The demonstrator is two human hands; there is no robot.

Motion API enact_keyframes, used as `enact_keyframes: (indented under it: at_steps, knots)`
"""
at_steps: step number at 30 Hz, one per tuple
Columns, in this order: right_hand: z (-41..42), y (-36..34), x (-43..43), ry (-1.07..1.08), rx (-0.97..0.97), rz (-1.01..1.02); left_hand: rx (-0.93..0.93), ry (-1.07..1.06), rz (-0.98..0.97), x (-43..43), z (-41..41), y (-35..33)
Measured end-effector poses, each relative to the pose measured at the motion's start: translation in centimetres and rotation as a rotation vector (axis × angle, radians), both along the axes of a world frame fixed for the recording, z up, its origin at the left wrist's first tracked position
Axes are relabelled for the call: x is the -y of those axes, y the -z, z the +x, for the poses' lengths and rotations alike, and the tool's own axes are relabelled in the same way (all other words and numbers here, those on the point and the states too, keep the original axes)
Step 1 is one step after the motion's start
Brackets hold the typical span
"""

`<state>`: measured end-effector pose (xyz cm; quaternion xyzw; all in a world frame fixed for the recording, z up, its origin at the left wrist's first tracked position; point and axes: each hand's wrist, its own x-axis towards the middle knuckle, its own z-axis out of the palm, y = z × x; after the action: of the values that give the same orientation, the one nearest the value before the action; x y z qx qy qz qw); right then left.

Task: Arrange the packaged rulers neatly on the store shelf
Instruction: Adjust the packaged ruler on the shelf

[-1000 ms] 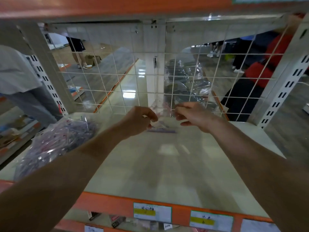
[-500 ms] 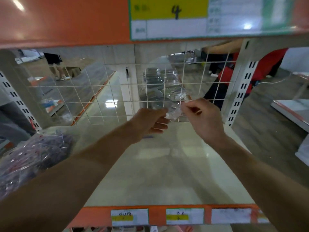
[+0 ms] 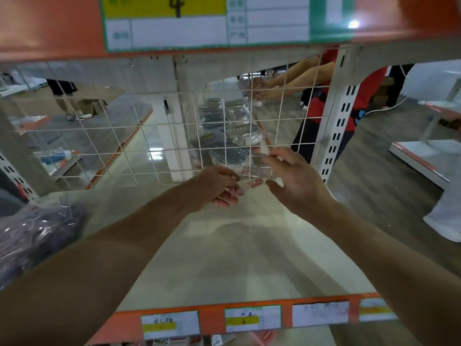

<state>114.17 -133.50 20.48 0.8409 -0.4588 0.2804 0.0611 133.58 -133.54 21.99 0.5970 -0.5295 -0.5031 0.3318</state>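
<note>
Head view looks along a pale cream shelf board (image 3: 237,245) toward a white wire grid panel (image 3: 119,136) at its back. Both forearms reach in from the lower corners of the frame and meet just above centre. The left hand (image 3: 215,188) has its fingers curled and pinches the left end of a clear plastic ruler packet (image 3: 257,177) with red print. The right hand (image 3: 298,182) pinches the packet's right end between thumb and fingers, with the fingers reaching over its top edge. The packet hangs between the two hands, above the rear part of the shelf board and just in front of the grid panel. Whether its lower edge touches the board cannot be told, as the plastic is see-through and blurred. At the left edge of the frame a heap of clear-wrapped purple and dark items (image 3: 37,236) lies on the board, well apart from the hands. Along the bottom runs an orange front rail (image 3: 212,320) carrying white and yellow price labels (image 3: 252,318). Across the top, an orange upper shelf edge (image 3: 50,26) bears a large white card (image 3: 174,33) with a yellow panel and a handwritten 4. Beyond the grid, right of centre, stand stacked clear plastic packs (image 3: 224,136). At the upper right a person in a red top (image 3: 371,96) reaches both arms leftward, beside a white slotted upright (image 3: 339,131)
</note>
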Motion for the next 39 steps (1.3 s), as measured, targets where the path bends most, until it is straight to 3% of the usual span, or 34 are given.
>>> enact_keyframes:
  at_steps: [3,8,16,20,32,39]
  knots:
    - [0.8,-0.3,0.9,0.012,-0.138,0.072,0.03,0.019,0.012,0.7,-0.3,-0.2]
    - [2.1,-0.6,3.0,0.041,-0.205,0.1,0.127,0.027,-0.018,2.4,1.1,-0.9]
    - [3.0,-1.0,5.9,0.054,-0.253,0.226,0.748,0.101,-0.23,4.0,1.3,0.0]
    - [3.1,-0.6,6.2,0.052,-0.262,0.294,0.939,0.127,-0.241,4.3,0.9,0.8]
    - [3.4,1.7,6.5,0.141,-0.347,0.559,1.19,0.204,-0.203,3.8,2.9,1.3]
    - [4.5,1.6,6.5,0.084,-0.384,0.624,1.218,0.214,-0.196,3.3,3.4,1.7]
